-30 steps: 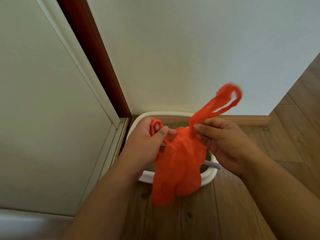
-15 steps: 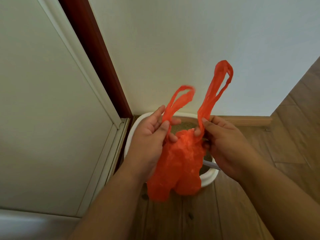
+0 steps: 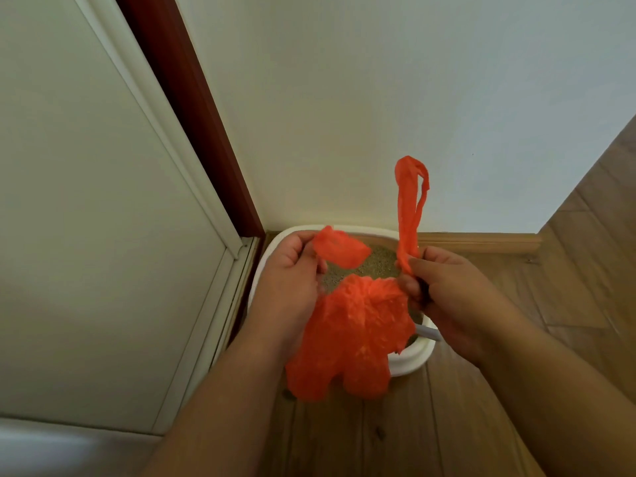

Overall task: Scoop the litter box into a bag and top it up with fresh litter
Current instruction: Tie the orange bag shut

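Head view: your left hand (image 3: 292, 280) pinches one handle of the orange bag (image 3: 347, 335), fingers curled round the thin film, the handle flopped over just above your fingertips. Your right hand (image 3: 444, 294) grips the other handle low down, fingers closed on it, with the loop standing up above your knuckles against the wall (image 3: 378, 98). Bag body hangs between and below both hands, crumpled, mouth not yet spread. Litter box (image 3: 409, 359) sits directly beneath your hands in the corner, its rim showing past your right wrist and behind your left thumb; grey-brown litter (image 3: 375, 266) visible between the two handles. A pale stick-like end, possibly a scoop handle (image 3: 428, 332), pokes over the rim under your right hand; cannot tell for certain. Judgement: bag is very light, soft and limp, film probably slick and clingy, so it won't hold open by itself. Take it at the handle roots, near the mouth, and pull your hands apart to open it. Thin plastic could tear under a sharp scoop edge or heavy clumps; support the bottom once loaded. Scooping looks not yet begun.
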